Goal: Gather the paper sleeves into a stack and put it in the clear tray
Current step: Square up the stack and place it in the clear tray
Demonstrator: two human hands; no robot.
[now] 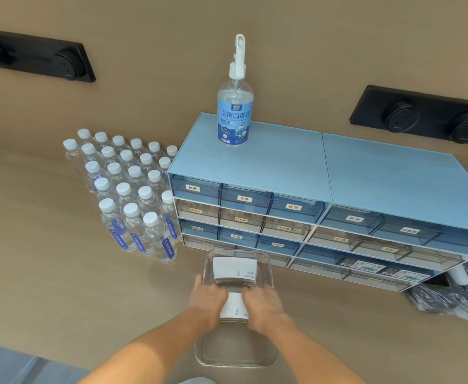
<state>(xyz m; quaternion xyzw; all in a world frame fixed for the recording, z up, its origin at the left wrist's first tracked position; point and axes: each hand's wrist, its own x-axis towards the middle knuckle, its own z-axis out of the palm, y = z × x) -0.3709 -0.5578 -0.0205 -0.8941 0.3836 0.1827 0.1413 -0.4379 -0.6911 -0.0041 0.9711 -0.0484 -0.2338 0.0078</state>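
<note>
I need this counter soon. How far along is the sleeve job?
One stack already lies at the far end of the clear tray. The left hand and right hand grip a second stack over the tray. Left: setting it down.

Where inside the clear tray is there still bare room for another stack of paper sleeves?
The near end of the clear tray, toward the person, is bare. The far end holds one stack of paper sleeves. The middle is crowded: the left hand and right hand press a second stack between them.
</note>
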